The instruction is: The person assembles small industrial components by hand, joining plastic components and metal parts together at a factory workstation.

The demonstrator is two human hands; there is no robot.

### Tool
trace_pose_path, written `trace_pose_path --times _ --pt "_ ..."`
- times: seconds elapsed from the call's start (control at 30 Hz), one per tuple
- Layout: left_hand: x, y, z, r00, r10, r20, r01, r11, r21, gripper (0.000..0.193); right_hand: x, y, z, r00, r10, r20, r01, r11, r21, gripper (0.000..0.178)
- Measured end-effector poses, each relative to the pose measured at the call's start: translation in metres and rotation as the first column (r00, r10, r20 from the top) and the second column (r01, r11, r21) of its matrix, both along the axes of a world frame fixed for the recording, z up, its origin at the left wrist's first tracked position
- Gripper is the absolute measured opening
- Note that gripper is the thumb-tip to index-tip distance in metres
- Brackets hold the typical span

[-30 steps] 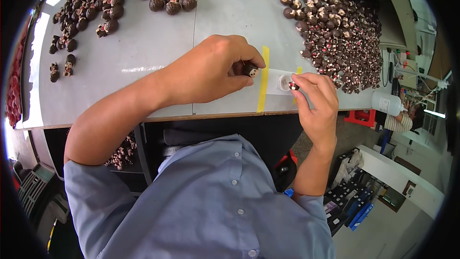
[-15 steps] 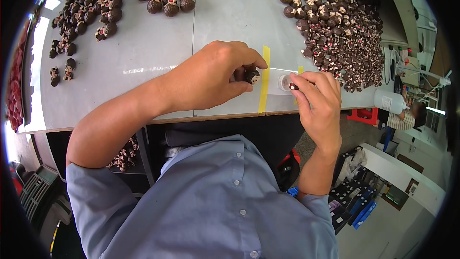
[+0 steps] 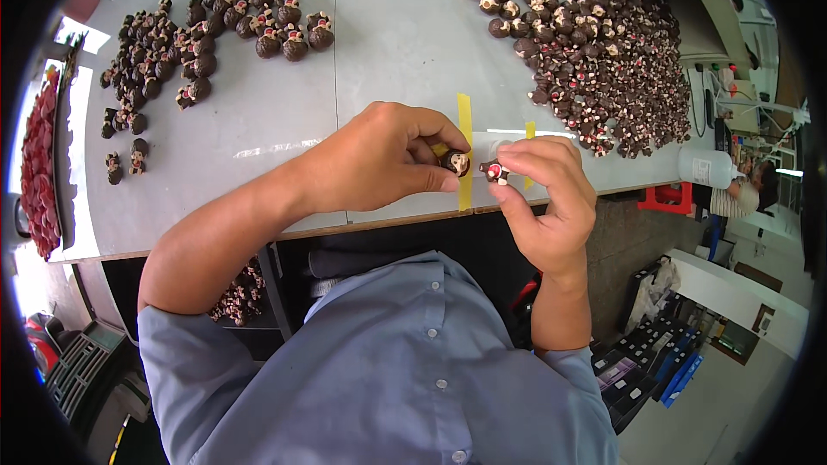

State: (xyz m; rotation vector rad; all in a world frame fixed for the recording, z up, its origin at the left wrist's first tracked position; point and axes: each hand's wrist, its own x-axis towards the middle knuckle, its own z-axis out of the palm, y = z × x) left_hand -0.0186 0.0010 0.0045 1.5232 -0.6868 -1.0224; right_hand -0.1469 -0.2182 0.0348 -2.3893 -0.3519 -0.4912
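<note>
My left hand (image 3: 392, 159) is closed, with a round dark brown figurine head (image 3: 457, 162) held between thumb and fingers; its pale face side points right. Facing it across a small gap, my right hand (image 3: 551, 198) pinches a small figurine body (image 3: 494, 172) in dark brown with red and white parts. The two pieces are apart, above the table's near edge. Behind my right fingertips a small clear container (image 3: 498, 148) is mostly hidden.
Yellow tape strips (image 3: 465, 120) mark the grey table (image 3: 388, 52). Joined figurines (image 3: 293, 45) stand at the far left. A large pile of loose brown pieces (image 3: 594, 69) spreads at the right, beside a white bottle (image 3: 706, 168). A red stool (image 3: 668, 198) stands beyond the edge.
My right hand has come left and nearer from the clear container, bringing the small body close to the head. In my left hand the head now shows more of its face. The whole view has shifted slightly.
</note>
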Motion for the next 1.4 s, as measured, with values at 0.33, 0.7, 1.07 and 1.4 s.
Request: trace_pose_path --times 0.33,0.7,1.07,1.4 --pt "0.0 0.0 -0.003 1.0 -0.015 -0.024 0.014 1.0 -0.023 0.037 0.008 0.008 -0.004 1.0 0.018 0.013 -0.017 0.995 -0.094 0.035" --pt "-0.003 0.0 0.0 0.987 -0.012 0.16 0.021 0.998 -0.055 0.042 0.007 0.007 -0.004 0.997 0.028 -0.073 -0.033 0.997 -0.077 0.033" --pt "0.001 -0.001 -0.008 0.795 0.049 0.604 0.037 0.991 -0.129 0.043 -0.011 -0.016 -0.02 0.987 -0.158 -0.032 0.161 0.98 0.117 0.028" --pt "0.004 -0.003 -0.007 0.425 0.083 0.902 0.013 0.995 -0.098 0.04 -0.024 -0.044 -0.031 0.916 -0.401 -0.025 0.4 0.905 0.145 0.011"
